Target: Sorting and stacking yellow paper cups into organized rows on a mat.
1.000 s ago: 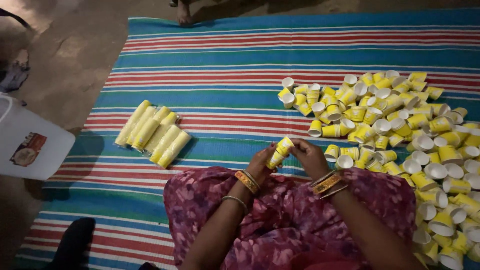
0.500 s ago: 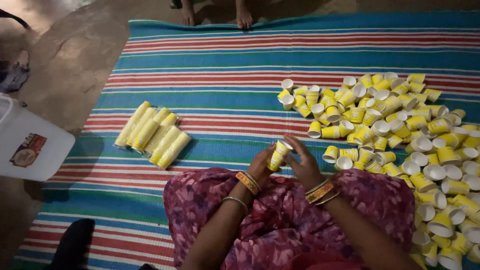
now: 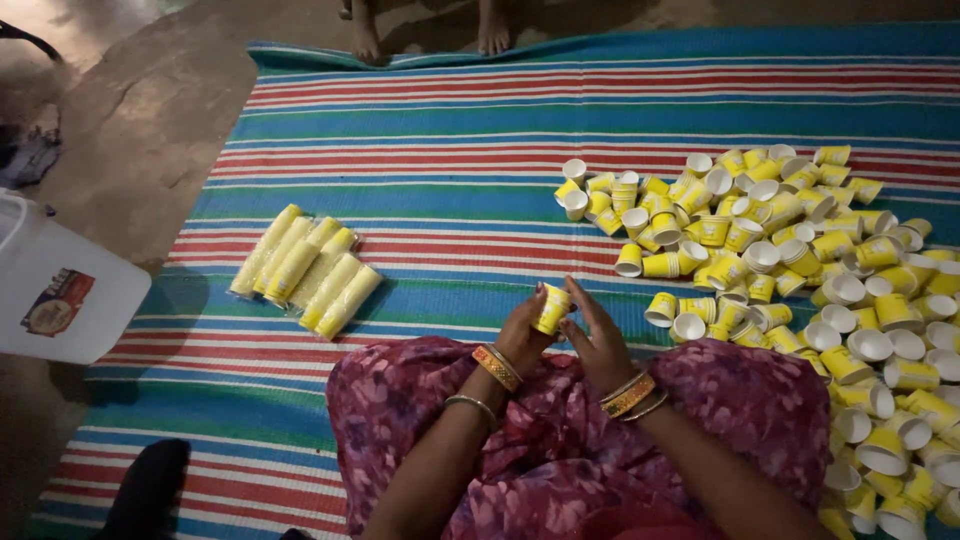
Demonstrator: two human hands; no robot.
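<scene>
The left hand [image 3: 522, 335] grasps a short stack of yellow cups [image 3: 552, 308] upright, above the lap; the right hand [image 3: 600, 345], fingers loosely spread, touches its right side.

Cup stack [image 3: 552, 308]: lower than before, now just above the lap, held between left hand [image 3: 522, 335] and right hand [image 3: 598, 345]. Right fingers, earlier curled over it, now spread beside it.
</scene>
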